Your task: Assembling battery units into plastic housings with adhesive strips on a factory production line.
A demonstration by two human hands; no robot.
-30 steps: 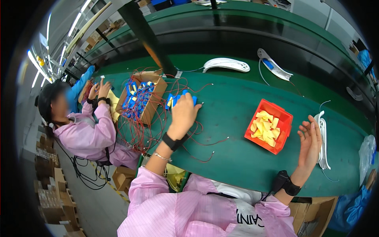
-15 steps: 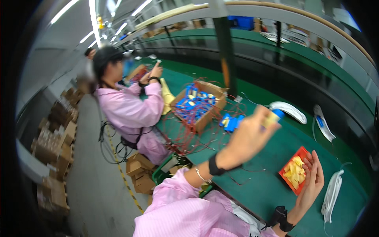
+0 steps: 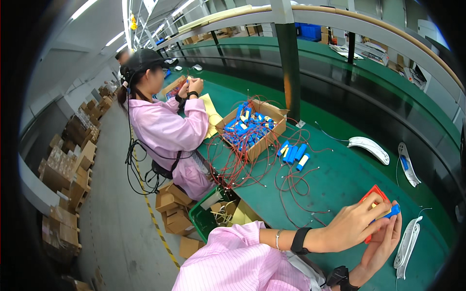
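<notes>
Down at the lower right of the green tabletop point(image 3: 340, 179), your two hands are meeting over a small red tray point(image 3: 373, 194). Your left hand point(image 3: 352, 225) is reaching across with its fingers curled, pinching a little blue battery point(image 3: 392, 211) at its fingertips. Your right hand point(image 3: 381, 242) is sitting just under it with the palm up and the fingers partly bent, touching the same blue battery from below. The red tray is lying right behind your fingers, mostly hidden by them. Just to the right of your hands, a long white plastic shell point(image 3: 407, 241) is lying flat. Farther up the tabletop, a few more blue batteries point(image 3: 293, 154) are lying loose with thin red wires point(image 3: 238, 167) curling all around them. A cardboard box point(image 3: 252, 128) full of blue batteries is sitting beside them. Another white shell point(image 3: 369, 148) is resting near the back edge. To your left, a person in a pink coat point(image 3: 162, 128) is sitting at the tabletop, holding something small in both hands.
</notes>
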